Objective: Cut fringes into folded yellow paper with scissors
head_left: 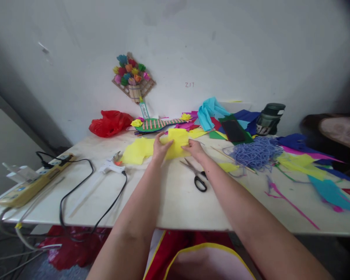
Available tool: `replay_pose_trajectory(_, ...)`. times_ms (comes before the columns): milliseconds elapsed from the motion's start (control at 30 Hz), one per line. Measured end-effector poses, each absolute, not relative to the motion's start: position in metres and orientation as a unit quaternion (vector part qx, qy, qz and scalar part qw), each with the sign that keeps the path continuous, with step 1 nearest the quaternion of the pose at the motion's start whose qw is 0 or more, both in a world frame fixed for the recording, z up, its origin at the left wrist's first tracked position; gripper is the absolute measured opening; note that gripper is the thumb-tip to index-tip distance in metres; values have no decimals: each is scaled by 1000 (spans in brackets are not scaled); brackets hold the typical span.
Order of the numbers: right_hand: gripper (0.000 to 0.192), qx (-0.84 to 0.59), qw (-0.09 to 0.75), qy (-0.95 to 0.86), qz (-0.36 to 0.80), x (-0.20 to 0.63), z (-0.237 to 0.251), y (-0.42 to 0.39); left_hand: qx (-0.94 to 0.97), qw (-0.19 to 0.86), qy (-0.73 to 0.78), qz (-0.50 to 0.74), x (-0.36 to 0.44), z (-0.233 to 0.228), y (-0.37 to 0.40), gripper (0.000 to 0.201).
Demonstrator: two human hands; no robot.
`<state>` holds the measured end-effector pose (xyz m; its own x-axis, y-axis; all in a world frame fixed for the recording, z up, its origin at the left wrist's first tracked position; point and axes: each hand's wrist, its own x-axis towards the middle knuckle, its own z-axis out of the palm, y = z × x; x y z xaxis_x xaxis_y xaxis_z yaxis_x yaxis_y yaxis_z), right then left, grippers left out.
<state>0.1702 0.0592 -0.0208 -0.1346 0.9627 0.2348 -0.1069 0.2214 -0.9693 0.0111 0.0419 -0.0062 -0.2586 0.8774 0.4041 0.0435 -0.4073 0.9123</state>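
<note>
Red cloth with a yellow edge (172, 241) is closest, just below the tabletop (175, 212). Down at the left, under the top, is a low red bag (72, 249). On the right, a thin pink strip (296, 207) lies near the front edge, and a teal paper (332, 192) is past it.

The scissors (195, 168) lie near the right arm, with their points aimed away. On the left are a long power strip (36, 182) and a white glue gun (112, 167) with a black cord.

Past the scissors, the left hand (161, 149) and the right hand (196, 149) hold a yellow paper (177, 137) up over the middle of the tabletop. The left fingers pinch one side and the right fingers pinch the other. More yellow paper (137, 151) lies by the left hand.

Farther right sits a pile of purple string (253, 153), with a black phone (233, 129) and a dark bottle (270, 118) behind it. At the back are a red bag (111, 123) and a green craft (157, 124) with yellow flowers. Bright flowers (128, 70) are up against the wall (236, 50).
</note>
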Motion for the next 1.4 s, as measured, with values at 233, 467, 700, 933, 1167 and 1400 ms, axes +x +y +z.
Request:
replay_pose_trajectory(233,26,-399,538,-586,457,169,-19,57,508,387,436,634,15,-8,41,55)
replay_pose_trajectory(467,28,-445,491,-625,413,169,-17,55,485,455,379,643,16,-12,36,44)
replay_pose_trajectory(700,26,-468,463,-636,403,170,-22,60,467,489,341,653,17,-15,35,47)
replay_pose_trajectory(933,23,-459,461,-657,379,171,-28,64,474,499,321,651,16,-18,34,51)
replay_pose_trajectory(1167,23,-453,463,-648,401,172,-24,61,504,512,314,621,14,-19,32,46)
replay_pose_trajectory(1400,26,-433,479,-643,412,173,-22,58,493,502,312,639,15,-18,31,42)
